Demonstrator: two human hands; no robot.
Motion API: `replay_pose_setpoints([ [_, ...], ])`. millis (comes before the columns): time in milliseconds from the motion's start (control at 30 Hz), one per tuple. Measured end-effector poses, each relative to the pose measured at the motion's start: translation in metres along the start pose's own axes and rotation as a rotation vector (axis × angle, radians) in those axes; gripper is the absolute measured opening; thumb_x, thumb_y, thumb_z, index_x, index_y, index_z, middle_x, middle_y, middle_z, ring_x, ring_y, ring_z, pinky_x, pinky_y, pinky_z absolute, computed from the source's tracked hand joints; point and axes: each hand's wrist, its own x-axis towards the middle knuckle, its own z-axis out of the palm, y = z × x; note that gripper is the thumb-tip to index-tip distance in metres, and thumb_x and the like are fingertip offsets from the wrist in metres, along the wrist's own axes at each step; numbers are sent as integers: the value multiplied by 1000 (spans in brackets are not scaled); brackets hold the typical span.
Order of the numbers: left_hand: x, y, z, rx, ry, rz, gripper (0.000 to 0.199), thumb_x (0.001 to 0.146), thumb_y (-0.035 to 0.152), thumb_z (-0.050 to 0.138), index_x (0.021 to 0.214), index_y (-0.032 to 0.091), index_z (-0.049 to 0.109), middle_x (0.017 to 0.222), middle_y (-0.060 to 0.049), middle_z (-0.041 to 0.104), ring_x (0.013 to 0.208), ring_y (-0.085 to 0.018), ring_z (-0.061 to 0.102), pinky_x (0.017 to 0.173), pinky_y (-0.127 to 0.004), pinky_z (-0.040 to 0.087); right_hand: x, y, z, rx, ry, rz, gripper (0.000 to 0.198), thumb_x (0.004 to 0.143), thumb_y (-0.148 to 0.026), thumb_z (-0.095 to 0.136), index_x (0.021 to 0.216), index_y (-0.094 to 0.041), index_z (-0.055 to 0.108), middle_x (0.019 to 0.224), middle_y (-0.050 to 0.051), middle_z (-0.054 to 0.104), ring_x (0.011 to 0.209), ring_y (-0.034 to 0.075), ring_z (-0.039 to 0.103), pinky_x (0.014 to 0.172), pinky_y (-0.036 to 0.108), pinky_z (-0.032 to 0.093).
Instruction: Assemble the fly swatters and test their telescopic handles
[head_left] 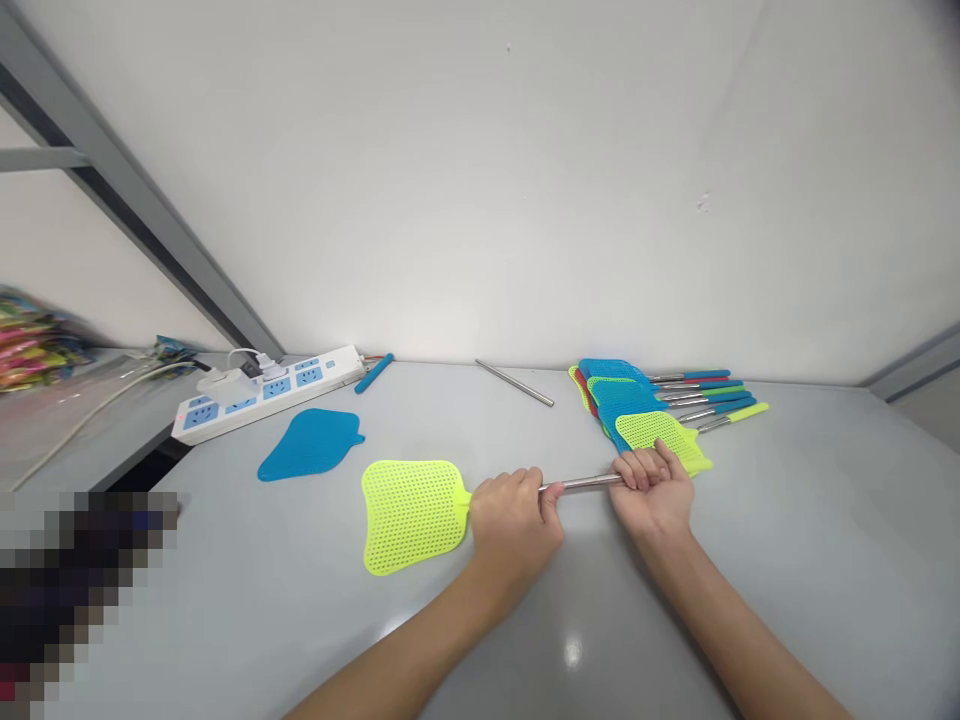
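Observation:
A yellow-green fly swatter is held level above the grey tabletop, its perforated head pointing left. My left hand is wrapped round it just behind the head. Bare metal rod shows between my two hands. My right hand is closed round the other end, palm turned up, and hides whatever part of the handle lies inside it. Just behind my right hand lies a pile of fly swatters in blue, green, red and yellow, handles pointing right.
A loose blue swatter head lies at the left. Farther back are a blue handle grip, a metal rod and a white power strip with plugged-in cables. Colourful packets sit at the far left. A wall closes off the back.

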Motion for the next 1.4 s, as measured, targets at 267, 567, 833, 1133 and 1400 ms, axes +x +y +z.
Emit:
replay_pose_setpoints([
  [267, -5, 5, -2, 33, 39, -47, 32, 79, 37, 32, 57, 20, 49, 54, -2, 56, 54, -16, 49, 53, -30, 26, -3, 1, 3, 8, -2, -6, 40, 71, -14, 44, 52, -18, 8, 40, -8, 11, 32, 6, 13, 30, 19, 20],
  [567, -10, 13, -7, -10, -29, -52, 36, 79, 40, 31, 56, 20, 50, 53, -2, 57, 50, -15, 49, 48, -28, 24, -23, 18, 12, -76, 14, 29, 40, 71, -17, 44, 51, -18, 9, 38, -8, 11, 32, 6, 13, 30, 20, 19],
  [833, -3, 8, -7, -37, 13, 15, 39, 80, 41, 29, 53, 19, 46, 51, 0, 55, 50, -12, 48, 50, -27, 27, -20, 9, 18, -86, -15, 78, 40, 71, -16, 43, 50, -18, 10, 38, -7, 13, 33, 6, 17, 33, 19, 24],
  [1133, 7, 2, -9, -7, -40, -8, 44, 72, 57, 33, 55, 19, 49, 55, -2, 57, 56, -16, 51, 52, -27, 26, -10, 12, 10, -39, -7, 157, 38, 71, -14, 43, 50, -18, 12, 39, -7, 17, 34, 6, 23, 37, 20, 29],
  [1400, 11, -3, -6, 15, -50, 17, 45, 73, 57, 30, 56, 20, 49, 55, 0, 57, 57, -16, 50, 52, -27, 26, -7, 13, 9, -9, 14, 210, 36, 70, -12, 44, 51, -18, 15, 40, -8, 20, 35, 6, 26, 39, 20, 31],
])
